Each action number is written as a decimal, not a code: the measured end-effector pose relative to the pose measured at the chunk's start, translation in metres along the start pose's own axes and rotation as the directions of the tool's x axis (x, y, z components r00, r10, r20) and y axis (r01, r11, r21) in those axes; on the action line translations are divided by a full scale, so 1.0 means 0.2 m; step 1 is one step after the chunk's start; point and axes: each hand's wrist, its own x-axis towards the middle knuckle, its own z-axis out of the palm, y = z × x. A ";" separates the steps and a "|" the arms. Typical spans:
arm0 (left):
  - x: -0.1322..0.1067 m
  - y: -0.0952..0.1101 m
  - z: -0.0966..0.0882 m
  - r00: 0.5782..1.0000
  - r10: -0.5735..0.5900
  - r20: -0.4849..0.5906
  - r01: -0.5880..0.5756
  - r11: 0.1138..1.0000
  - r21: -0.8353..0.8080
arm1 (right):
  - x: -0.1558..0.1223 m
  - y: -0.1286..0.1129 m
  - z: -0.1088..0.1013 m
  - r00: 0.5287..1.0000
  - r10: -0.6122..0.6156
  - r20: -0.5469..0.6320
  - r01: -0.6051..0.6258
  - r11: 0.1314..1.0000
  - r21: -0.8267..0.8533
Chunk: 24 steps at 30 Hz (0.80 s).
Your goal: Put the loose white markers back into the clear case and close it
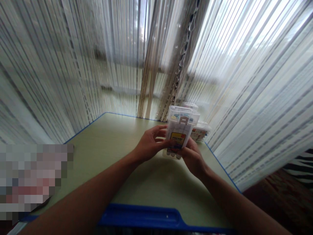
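Note:
A clear plastic case of markers [180, 127] stands tilted between my two hands, above the far right part of the table. Its front carries a yellow and dark label, and a clasp shows near the top. My left hand [154, 142] grips the case from the left, thumb across the label. From the lower right, my right hand [194, 156] holds the same case, its fingers partly hidden behind it. Close behind the case, a second clear container [190, 105] shows only its top.
A white box with coloured print [199, 132] sits at the table's far right edge. The pale green table [117, 140] has a blue rim and a blue trough [141, 215] along the near side. Striped string curtains [122, 65] hang behind. A blurred-out patch [29, 179] covers the left.

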 end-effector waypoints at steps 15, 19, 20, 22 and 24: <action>-0.01 0.01 0.01 0.998 0.052 0.023 -0.054 0.996 0.067 | 0.01 0.00 -0.01 0.997 0.012 -0.073 -0.022 0.988 -0.152; -0.02 0.01 0.01 0.997 0.070 0.034 -0.073 0.992 0.099 | 0.01 0.00 -0.02 0.997 -0.025 -0.072 0.013 0.986 -0.164; -0.02 0.01 0.01 0.997 0.074 0.038 -0.077 0.992 0.104 | 0.01 0.01 -0.02 0.997 -0.041 -0.072 0.028 0.984 -0.174; -0.02 0.01 0.01 0.996 0.081 0.034 -0.084 0.991 0.105 | 0.02 0.01 -0.02 0.994 -0.077 -0.075 0.061 0.979 -0.195; -0.03 0.01 0.01 0.996 0.089 0.022 -0.091 0.990 0.107 | 0.02 0.00 -0.02 0.990 -0.114 -0.081 0.094 0.971 -0.220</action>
